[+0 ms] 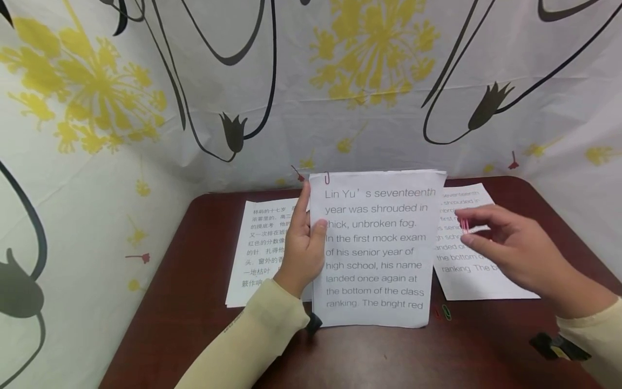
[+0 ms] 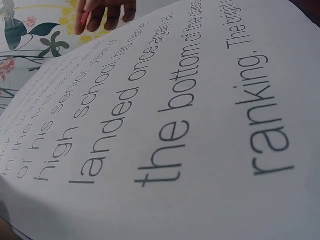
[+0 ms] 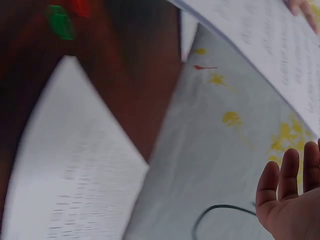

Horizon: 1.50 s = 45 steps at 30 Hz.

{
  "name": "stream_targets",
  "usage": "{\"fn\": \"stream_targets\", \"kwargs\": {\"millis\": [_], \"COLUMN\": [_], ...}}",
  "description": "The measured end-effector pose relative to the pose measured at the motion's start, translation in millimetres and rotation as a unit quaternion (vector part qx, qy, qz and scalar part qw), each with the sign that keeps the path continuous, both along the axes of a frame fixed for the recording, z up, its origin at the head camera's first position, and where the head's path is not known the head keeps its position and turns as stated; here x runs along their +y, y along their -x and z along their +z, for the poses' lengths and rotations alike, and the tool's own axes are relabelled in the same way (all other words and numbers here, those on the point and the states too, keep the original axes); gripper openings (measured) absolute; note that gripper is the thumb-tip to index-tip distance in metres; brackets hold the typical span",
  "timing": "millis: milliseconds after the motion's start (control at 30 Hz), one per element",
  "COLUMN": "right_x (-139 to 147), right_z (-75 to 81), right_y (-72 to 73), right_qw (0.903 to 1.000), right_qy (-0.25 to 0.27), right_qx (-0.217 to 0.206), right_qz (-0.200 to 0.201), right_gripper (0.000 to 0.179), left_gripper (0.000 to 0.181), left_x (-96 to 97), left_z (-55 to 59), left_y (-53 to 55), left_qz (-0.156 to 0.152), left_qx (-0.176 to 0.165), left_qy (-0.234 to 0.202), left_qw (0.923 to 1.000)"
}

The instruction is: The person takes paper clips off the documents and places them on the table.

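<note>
Now the left hand (image 1: 301,254) pinches the printed stack (image 1: 376,254) by its left edge, the thumb lying on the front face and the index finger reaching up along that side. The stack is tilted up toward the head camera, its large English print upright and readable, and a red paper clip (image 1: 327,178) sits on its top edge near the left corner. To the right of the stack and apart from it, the right hand (image 1: 517,248) pinches a pink clip (image 1: 465,225) between thumb and fingertips; the right wrist view shows several of its fingers, but not the clip.

Partly hidden behind the stack's left side lie pages of Chinese text (image 1: 262,254), while beyond its right side lie more English pages (image 1: 473,283), partly covered by the right hand. Just beside the stack's lower right corner, a green clip (image 1: 446,312) and a smaller-looking red piece (image 1: 437,313) rest on the dark reddish worktop (image 1: 180,302). Behind the stack hangs a pale cloth (image 1: 286,135) with yellow and dark floral patterns.
</note>
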State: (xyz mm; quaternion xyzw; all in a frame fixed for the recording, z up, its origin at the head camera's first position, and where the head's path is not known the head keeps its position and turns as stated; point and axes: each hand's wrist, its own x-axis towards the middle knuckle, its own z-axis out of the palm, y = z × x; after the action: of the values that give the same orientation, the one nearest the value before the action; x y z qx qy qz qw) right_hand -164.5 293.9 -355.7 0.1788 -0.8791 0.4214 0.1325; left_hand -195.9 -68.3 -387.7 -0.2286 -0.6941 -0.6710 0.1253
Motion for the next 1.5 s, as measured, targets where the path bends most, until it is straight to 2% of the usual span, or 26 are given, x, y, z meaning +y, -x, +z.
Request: {"fn": "stream_targets", "kwargs": {"millis": [367,633,933,1133,1300,1500], "right_x": [21,24,24,24,23,24], "right_z": [-61.2,-90.6,-106.3,-109.4,-109.3,-111.6], "right_y": [-24.5,-34.6,-39.4,-43.5,-44.8,-43.9], "right_qw": [0.9971,0.9927,0.985,0.9759,0.9713,0.9706], "right_qy": [-0.066,-0.098,-0.111,-0.137,-0.157,-0.163], "right_qx": [-0.018,-0.064,-0.13,-0.168,-0.177,-0.176], "right_qz": [0.033,0.028,0.028,0.026,0.02,0.019], "right_gripper": [0.042,0.035,0.03,0.032,0.035,0.036], "left_gripper": [0.08,0.081,0.079,0.081,0.081,0.081], "left_x": [-1.4,-0.3,-0.5,-0.6,-0.8,-1.5], "left_z": [2.1,4.2,4.5,4.6,4.7,4.8], "left_y": [0.5,0.3,-0.7,-1.5,-2.2,-2.6], "left_qz": [-0.001,-0.008,-0.006,-0.003,-0.001,-0.003], "left_qx": [0.005,0.002,0.0,-0.008,-0.01,-0.015], "left_qy": [0.002,-0.003,0.002,0.005,0.008,0.003], "left_qw": [1.0,1.0,1.0,1.0,0.9999,0.9999]}}
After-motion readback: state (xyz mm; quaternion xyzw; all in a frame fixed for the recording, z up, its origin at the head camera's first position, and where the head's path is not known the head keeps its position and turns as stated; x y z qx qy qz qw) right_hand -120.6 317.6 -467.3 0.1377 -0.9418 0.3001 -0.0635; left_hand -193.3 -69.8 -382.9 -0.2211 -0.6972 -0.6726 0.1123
